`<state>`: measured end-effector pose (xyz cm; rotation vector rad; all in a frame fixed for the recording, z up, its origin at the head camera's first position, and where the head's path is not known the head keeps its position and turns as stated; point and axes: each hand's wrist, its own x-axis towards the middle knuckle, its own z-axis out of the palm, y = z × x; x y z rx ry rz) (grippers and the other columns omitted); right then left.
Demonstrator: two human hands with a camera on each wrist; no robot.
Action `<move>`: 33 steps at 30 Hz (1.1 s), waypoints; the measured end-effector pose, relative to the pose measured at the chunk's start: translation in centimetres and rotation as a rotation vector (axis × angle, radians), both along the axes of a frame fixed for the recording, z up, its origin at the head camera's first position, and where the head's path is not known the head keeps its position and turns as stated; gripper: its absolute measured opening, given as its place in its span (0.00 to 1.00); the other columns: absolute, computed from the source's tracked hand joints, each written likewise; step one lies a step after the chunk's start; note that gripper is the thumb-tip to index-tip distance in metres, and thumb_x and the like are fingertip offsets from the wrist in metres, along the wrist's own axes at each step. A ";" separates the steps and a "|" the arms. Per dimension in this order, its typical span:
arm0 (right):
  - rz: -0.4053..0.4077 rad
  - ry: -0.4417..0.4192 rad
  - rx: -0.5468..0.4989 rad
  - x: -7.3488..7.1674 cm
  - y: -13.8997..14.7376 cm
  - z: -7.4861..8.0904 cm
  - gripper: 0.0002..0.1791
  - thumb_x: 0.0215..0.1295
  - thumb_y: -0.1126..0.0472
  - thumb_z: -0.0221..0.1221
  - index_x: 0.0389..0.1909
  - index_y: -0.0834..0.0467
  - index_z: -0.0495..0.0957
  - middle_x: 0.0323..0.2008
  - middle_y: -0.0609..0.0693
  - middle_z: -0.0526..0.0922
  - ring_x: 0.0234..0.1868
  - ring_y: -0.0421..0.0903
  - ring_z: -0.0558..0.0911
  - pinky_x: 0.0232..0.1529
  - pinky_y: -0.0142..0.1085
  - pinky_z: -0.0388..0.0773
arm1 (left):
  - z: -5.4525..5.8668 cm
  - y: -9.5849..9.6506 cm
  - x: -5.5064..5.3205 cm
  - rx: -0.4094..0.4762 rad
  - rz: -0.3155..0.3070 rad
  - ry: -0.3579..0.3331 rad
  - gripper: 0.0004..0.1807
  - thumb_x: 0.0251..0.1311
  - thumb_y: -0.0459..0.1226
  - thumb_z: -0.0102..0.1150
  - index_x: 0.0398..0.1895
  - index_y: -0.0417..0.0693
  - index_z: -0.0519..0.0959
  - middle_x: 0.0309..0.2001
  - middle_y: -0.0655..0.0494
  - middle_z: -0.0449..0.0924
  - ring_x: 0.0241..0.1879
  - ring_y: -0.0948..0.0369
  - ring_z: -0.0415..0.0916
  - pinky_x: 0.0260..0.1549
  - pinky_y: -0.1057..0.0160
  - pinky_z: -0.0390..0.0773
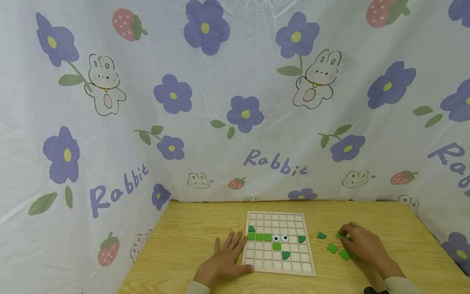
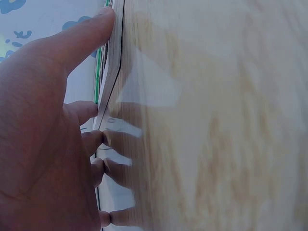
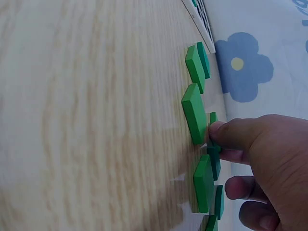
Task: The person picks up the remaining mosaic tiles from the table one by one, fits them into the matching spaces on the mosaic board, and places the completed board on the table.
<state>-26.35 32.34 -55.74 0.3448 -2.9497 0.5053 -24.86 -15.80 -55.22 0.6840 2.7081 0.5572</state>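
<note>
A pale gridded wooden board (image 1: 262, 263) lies on the table. In its cells are three bright green square tiles (image 1: 259, 237) in a row, two eye tiles (image 1: 280, 238), another green square (image 1: 276, 246) below them, and three dark green quarter-round tiles (image 1: 286, 255). My left hand (image 1: 225, 261) rests spread at the board's left side, thumb over the near left corner. To the right of the board, my right hand (image 1: 365, 245) pinches a green tile (image 3: 213, 118) between thumb and forefinger, down among the loose tiles. Its full shape is hidden by the fingers.
Loose around the right hand are a dark green quarter-round tile (image 1: 321, 235), bright green squares (image 1: 332, 248) and several more partly hidden tiles (image 3: 219, 202). A printed white curtain (image 1: 205, 163) hangs behind the wooden table (image 1: 191, 232). A small black object (image 1: 371, 290) shows at the near edge.
</note>
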 end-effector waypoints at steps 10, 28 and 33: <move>-0.007 0.017 0.006 0.0 0.0 -0.4 0.05 0.67 0.59 0.72 0.41 0.50 0.87 0.41 0.42 0.84 0.36 0.44 0.85 0.34 0.46 0.85 | 0.1 0.0 -0.1 0.016 -0.003 -0.008 0.55 0.68 0.69 0.56 0.89 0.56 0.48 0.89 0.50 0.40 0.88 0.42 0.36 0.76 0.20 0.31; -0.010 0.025 -0.024 0.0 -0.2 -0.5 0.04 0.65 0.60 0.72 0.39 0.49 0.87 0.40 0.42 0.83 0.34 0.40 0.83 0.32 0.44 0.83 | 0.6 0.0 -0.3 -0.003 -0.002 -0.009 0.55 0.68 0.70 0.56 0.89 0.54 0.50 0.89 0.49 0.42 0.88 0.42 0.37 0.76 0.21 0.33; -0.015 0.022 -0.032 0.0 -0.3 -0.3 0.04 0.66 0.59 0.71 0.40 0.49 0.87 0.40 0.42 0.83 0.35 0.40 0.83 0.32 0.44 0.83 | 0.7 -0.1 -0.5 -0.002 -0.002 -0.009 0.55 0.68 0.70 0.56 0.89 0.55 0.50 0.89 0.49 0.42 0.88 0.41 0.37 0.76 0.21 0.33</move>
